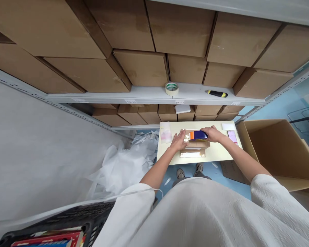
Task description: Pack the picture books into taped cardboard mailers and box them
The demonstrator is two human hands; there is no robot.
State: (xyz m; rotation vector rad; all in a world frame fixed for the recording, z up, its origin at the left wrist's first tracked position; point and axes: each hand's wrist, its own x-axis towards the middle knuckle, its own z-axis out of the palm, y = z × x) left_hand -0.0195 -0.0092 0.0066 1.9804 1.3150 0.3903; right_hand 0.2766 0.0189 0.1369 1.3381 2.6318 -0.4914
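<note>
On the small pale table point(218, 151) stands an open brown cardboard box point(197, 145). My right hand point(213, 133) is closed on the near-right end of a dark blue packet with an orange and white end point(199, 134), held over the box. At the box's left end lies my left hand point(179, 140), fingers stretched out and touching small shiny gold-toned pieces point(186, 137). Whether it also grips the box wall is hard to see. In front of the box is a flat strip with a white label point(192, 155).
A phone point(232, 136) and pink-white paper point(166, 132) lie on the table. Behind, a shelf point(190, 92) carries cartons, a tape roll point(171, 89) and a yellow-black cutter point(217, 93). A big open carton point(280, 151) stands right; white wrapping point(126, 164) heaps left.
</note>
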